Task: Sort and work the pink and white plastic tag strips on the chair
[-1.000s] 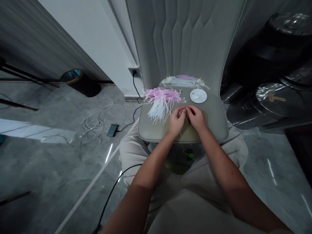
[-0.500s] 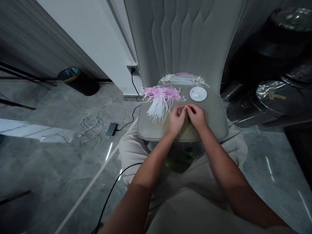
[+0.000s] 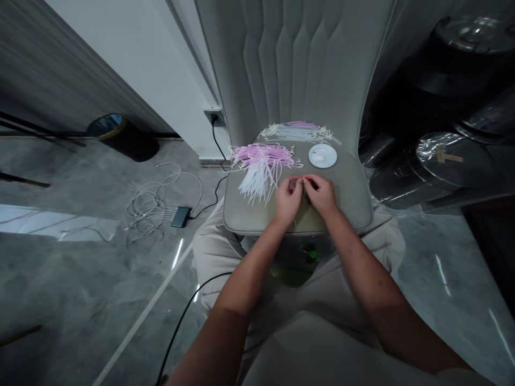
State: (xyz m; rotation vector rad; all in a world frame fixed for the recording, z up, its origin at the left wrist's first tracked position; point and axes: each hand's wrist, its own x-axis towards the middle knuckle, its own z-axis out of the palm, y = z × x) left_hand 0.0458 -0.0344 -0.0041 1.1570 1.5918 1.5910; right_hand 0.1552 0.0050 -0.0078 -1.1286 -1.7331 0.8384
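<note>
Over the front of a grey padded chair seat [image 3: 249, 217], my left hand [image 3: 288, 199] and my right hand [image 3: 322, 194] meet with fingertips pinched together. Whatever lies between them is too small to make out; a thin pale strand shows just below, near the seat's front edge. Left of my left hand lies a heap of thin pink sticks [image 3: 267, 155] with pale tips, overlapping a spread of thin white sticks [image 3: 254, 182]. Beyond my right hand sits a round white dish [image 3: 328, 161] holding a small white block [image 3: 319, 158].
Toward the chair back lies another bundle of thin white and pink sticks [image 3: 300, 132]. On the floor at left are coiled grey cables [image 3: 147, 206], a dark box [image 3: 181, 216] and a black bin [image 3: 129, 139]. Shiny dark cylinders [image 3: 414, 177] stand at right.
The whole view has shifted slightly, so the chair and hands sit a little further left. My hands stay pinched together at the same spot over the seat.
</note>
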